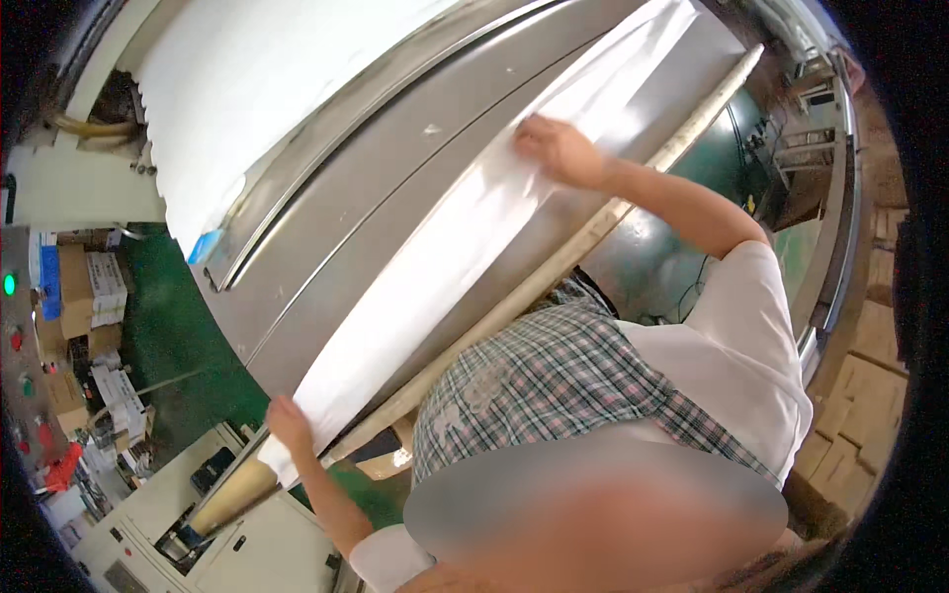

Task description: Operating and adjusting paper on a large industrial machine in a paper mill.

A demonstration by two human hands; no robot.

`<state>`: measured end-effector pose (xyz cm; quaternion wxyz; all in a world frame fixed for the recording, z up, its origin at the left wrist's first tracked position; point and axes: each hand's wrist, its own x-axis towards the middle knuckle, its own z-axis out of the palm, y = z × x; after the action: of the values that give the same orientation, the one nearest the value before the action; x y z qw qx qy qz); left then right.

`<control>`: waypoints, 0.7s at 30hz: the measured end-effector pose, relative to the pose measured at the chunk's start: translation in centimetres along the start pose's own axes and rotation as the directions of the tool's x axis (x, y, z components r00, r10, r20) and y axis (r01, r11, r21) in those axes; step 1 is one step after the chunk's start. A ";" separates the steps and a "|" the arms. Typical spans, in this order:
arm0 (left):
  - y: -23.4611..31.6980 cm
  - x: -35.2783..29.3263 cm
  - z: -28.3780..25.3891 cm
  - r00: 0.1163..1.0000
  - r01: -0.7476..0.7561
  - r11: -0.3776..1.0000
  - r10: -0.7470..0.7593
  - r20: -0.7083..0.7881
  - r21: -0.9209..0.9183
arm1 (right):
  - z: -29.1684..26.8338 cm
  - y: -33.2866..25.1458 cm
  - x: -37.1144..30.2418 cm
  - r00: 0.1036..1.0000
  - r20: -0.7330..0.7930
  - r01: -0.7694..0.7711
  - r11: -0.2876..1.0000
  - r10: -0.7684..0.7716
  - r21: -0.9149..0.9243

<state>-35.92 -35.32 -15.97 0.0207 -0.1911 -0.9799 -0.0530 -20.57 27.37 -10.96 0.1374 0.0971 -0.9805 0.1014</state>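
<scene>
A long white sheet (395, 321), which could be cloth or film, stretches diagonally across the grey metal table (395, 212). At its near-left end my left hand (289, 425) is closed on the sheet's edge, with the fingertips partly hidden. Farther up and to the right, my right hand (559, 153) has curled fingers at the sheet's far edge. Those fingers are slightly blurred but look closed on it. The sheet shows creases around and beyond my right hand. Alongside the table's near edge, between it and my body, runs a long pale roller (559, 272).
A broad white sheet (257, 69) covers the machine's far side, beyond a metal bar (326, 148). At left are a control panel with lit buttons (10, 285) and cardboard boxes (74, 292) on green floor. More cartons (860, 395) stack at right.
</scene>
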 end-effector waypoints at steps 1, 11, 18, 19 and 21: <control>-0.3 0.0 -0.1 0.998 0.054 0.997 -0.054 -0.011 0.055 | -0.7 2.7 -0.6 0.999 -0.001 -0.055 0.997 0.055 -0.057; 21.5 4.5 0.2 0.982 0.188 0.978 -0.186 -0.038 0.085 | -5.4 27.9 -8.6 0.865 -0.174 -0.502 0.820 0.471 -0.277; 31.2 5.6 0.3 0.925 0.358 0.928 -0.367 0.100 0.099 | -9.9 43.3 -14.9 0.592 -0.416 -0.796 0.418 0.691 -0.439; 32.2 5.9 0.3 0.924 0.359 0.928 -0.369 0.098 0.102 | -10.8 45.9 -16.8 0.519 -0.447 -0.832 0.312 0.729 -0.459; 34.2 6.7 0.3 0.915 0.362 0.924 -0.378 0.142 0.124 | -12.1 51.4 -20.1 0.353 -0.528 -0.890 0.104 0.772 -0.443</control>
<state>-29.22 -1.31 -12.57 -0.0608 -0.0045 -0.9981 0.0068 -9.84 82.73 -14.24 0.1596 -0.5382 -0.8043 -0.1949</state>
